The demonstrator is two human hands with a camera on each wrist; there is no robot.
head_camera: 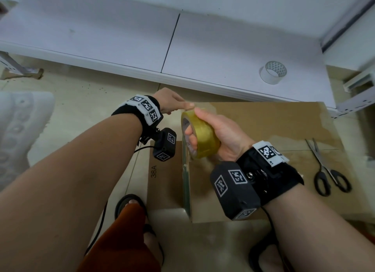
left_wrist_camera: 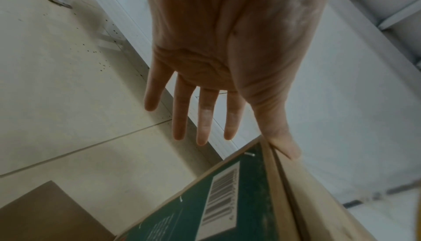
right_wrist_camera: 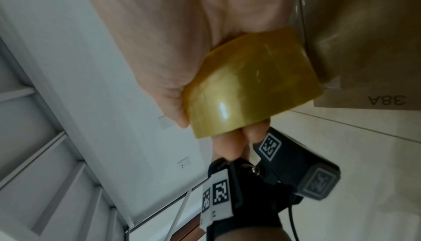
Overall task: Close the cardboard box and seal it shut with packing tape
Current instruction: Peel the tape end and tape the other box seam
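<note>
From the head view, the cardboard box (head_camera: 253,149) sits on the tile floor (head_camera: 81,109), with its far edge close to the low white shelf (head_camera: 142,44). The right hand (head_camera: 221,133) curls around a yellow tape roll (head_camera: 203,137) just above the box's middle seam. The left hand (head_camera: 172,101) reaches to the far edge of the box, thumb near the roll. Scissors (head_camera: 328,170) lie on the box's right side, well apart from the hands. A clear tape roll (head_camera: 273,72) stands on the shelf.

From the left wrist view, the left hand (left_wrist_camera: 216,56) has straight, spread fingers, and its thumb (left_wrist_camera: 282,140) presses the top edge of the box (left_wrist_camera: 296,200). Bare floor (left_wrist_camera: 56,101) lies to the left.

From the right wrist view, the right hand (right_wrist_camera: 170,47) grips the tape roll (right_wrist_camera: 250,86) beside the box (right_wrist_camera: 364,29).
</note>
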